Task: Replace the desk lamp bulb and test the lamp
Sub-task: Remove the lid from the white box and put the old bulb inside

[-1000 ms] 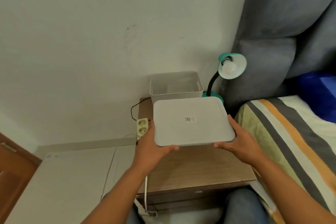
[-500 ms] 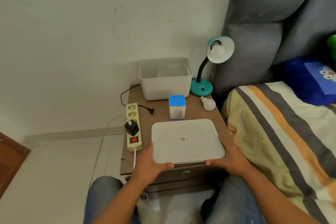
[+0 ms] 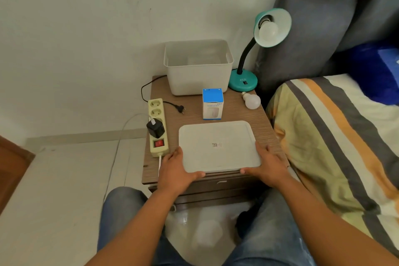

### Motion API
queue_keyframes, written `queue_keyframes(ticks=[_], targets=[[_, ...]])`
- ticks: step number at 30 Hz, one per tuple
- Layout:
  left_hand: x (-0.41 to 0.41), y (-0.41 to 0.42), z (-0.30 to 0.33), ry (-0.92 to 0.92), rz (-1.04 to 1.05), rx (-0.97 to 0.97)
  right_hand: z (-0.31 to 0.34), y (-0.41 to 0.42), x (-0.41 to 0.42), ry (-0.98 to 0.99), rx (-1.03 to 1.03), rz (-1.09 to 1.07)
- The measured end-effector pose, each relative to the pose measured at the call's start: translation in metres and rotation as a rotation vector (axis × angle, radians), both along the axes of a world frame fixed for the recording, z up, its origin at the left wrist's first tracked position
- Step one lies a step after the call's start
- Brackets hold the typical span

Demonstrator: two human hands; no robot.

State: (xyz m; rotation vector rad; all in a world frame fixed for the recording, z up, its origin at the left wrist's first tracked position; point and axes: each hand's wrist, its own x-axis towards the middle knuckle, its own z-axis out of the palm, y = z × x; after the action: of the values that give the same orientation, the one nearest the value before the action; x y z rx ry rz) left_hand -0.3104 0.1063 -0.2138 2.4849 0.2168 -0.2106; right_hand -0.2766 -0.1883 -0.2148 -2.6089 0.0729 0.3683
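Observation:
A teal desk lamp point(image 3: 244, 81) stands at the back right of the bedside table point(image 3: 194, 114), its shade turned up with a white bulb point(image 3: 267, 30) screwed in. A loose white bulb point(image 3: 251, 100) lies in front of the lamp base. A blue and white bulb box point(image 3: 212, 103) stands upright mid-table. The lamp's black plug point(image 3: 180, 108) lies unplugged beside the cream power strip point(image 3: 157, 127). My left hand point(image 3: 176, 168) and my right hand point(image 3: 268, 166) grip the two near corners of a flat white lid point(image 3: 218, 146) at the table's front.
An open white plastic bin point(image 3: 198, 67) sits at the back against the wall. A black adapter point(image 3: 155, 128) is plugged into the strip, whose red switch faces me. A bed with a striped cover point(image 3: 336, 136) and a grey headboard flank the table on the right.
Both hands have brought the lid down from in front of the bin to the table's front edge. The bulb box, loose bulb and power strip have come into view.

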Motion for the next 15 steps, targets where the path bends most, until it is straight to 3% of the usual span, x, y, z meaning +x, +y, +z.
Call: queue_keyframes(ticks=[8, 15], targets=[[0.001, -0.003, 0.003, 0.037, -0.044, 0.11, 0.005, 0.005, -0.003, -0.025, -0.056, 0.051], [0.036, -0.008, 0.05, -0.081, -0.023, 0.016, 0.048, 0.02, 0.032, -0.19, 0.143, -0.041]])
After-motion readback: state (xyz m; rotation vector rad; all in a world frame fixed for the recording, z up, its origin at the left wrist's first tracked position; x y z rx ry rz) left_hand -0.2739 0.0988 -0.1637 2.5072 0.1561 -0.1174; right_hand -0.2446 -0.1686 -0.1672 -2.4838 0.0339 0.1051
